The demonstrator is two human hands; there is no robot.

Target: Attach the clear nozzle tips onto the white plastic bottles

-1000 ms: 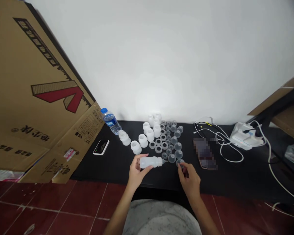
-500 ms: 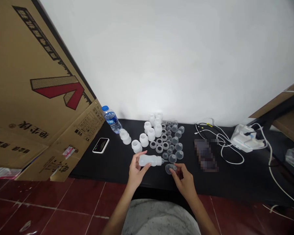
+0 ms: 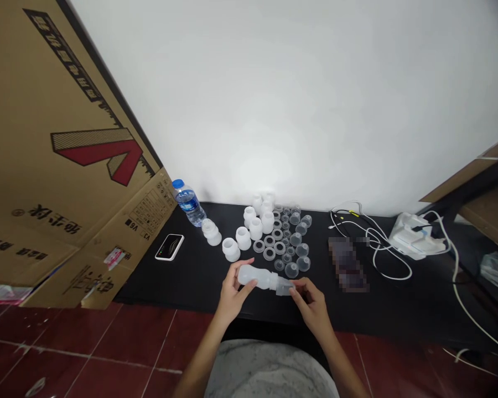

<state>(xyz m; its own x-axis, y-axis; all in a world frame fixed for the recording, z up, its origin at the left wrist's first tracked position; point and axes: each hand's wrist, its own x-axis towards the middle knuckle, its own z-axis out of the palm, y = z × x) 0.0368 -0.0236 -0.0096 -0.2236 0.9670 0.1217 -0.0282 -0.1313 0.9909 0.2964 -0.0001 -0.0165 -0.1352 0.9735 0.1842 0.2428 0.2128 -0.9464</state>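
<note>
My left hand (image 3: pixel 231 296) grips a small translucent white bottle (image 3: pixel 256 276) lying sideways above the front edge of the black table (image 3: pixel 182 276). At the bottle's nozzle end, my right hand (image 3: pixel 311 304) pinches a clear plastic cap (image 3: pixel 285 286) that sits over the tip. Just behind stand rows of white bottles (image 3: pixel 249 232), flat rings (image 3: pixel 269 247) and clear caps (image 3: pixel 297 249).
A large cardboard box (image 3: pixel 58 155) leans at the left. A water bottle (image 3: pixel 187 203) and a phone (image 3: pixel 170 247) lie near it. A dark phone (image 3: pixel 346 264), white cables (image 3: pixel 377 243) and a white charger block (image 3: pixel 415 235) sit to the right. Red tiled floor lies below.
My right hand picked a clear cap off the table, carried it left and brought it over the nozzle of the bottle in my left hand.
</note>
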